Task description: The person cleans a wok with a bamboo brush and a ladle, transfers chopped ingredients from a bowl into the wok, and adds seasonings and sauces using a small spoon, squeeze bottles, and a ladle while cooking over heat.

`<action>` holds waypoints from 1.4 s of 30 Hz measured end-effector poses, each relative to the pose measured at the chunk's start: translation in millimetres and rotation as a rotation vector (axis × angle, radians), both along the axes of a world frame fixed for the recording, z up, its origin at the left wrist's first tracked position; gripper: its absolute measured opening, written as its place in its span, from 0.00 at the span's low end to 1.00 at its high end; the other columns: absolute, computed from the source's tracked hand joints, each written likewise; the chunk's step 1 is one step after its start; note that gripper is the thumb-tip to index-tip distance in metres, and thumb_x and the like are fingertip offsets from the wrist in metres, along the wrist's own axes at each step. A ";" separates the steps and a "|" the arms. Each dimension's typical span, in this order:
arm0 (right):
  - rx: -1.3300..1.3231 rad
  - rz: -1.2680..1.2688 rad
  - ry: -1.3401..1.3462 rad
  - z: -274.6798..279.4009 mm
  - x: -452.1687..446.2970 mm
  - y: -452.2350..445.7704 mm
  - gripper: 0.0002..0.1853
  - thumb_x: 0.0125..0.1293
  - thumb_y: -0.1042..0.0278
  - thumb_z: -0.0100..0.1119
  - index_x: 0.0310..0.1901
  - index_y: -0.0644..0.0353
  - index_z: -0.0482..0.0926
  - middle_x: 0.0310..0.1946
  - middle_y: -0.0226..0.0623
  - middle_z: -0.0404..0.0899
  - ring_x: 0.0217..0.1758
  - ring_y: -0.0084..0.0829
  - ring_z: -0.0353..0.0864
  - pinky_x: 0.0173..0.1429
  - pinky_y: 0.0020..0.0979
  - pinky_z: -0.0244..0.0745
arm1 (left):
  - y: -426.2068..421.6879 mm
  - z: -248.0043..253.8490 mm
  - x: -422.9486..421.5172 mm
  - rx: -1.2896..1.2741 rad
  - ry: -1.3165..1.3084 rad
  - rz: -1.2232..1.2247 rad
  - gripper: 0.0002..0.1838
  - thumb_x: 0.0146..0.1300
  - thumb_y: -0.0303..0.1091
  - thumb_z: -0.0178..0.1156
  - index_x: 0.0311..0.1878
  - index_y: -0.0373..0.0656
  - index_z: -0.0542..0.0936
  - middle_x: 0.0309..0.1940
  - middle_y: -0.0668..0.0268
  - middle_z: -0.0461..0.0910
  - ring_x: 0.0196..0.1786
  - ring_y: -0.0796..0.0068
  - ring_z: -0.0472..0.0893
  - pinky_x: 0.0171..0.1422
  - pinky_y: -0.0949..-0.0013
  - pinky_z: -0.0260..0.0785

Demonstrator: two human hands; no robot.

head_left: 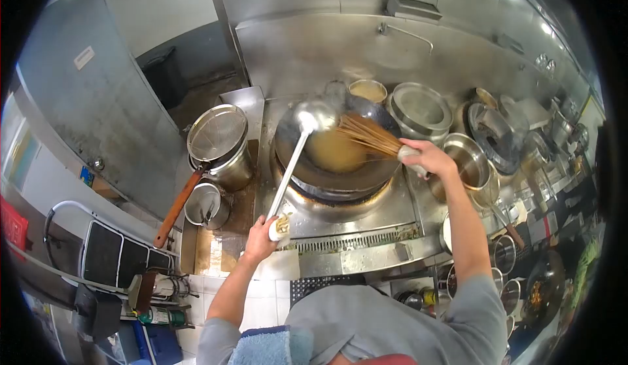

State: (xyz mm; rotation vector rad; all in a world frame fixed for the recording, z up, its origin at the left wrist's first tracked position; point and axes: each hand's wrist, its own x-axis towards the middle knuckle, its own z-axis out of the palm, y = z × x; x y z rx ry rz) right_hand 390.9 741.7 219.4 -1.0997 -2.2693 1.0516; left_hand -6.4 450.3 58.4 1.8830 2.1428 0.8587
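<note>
Head cam looks fwd & down from above its wearer [373, 319], facing a wok [327, 180] close by. Wide-angle view, rounded w/ black corners

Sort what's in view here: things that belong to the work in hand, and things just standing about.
In use:
wok holding yellowish liquid
ladle, in the left hand
bundled-stick brush, in the right hand

Apparently standing about:
mesh strainer, resting on a tall pot
small pot beside them
wall-mounted tap
</note>
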 end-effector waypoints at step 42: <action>0.301 0.137 -0.462 -55.8 -107.1 38.8 0.35 0.55 0.54 0.64 0.67 0.38 0.69 0.58 0.42 0.77 0.61 0.45 0.77 0.67 0.40 0.69 | 63.6 120.7 101.6 -0.094 -2.523 -0.093 0.12 0.68 0.39 0.57 0.42 0.39 0.75 0.31 0.64 0.74 0.30 0.77 0.73 0.23 0.79 0.68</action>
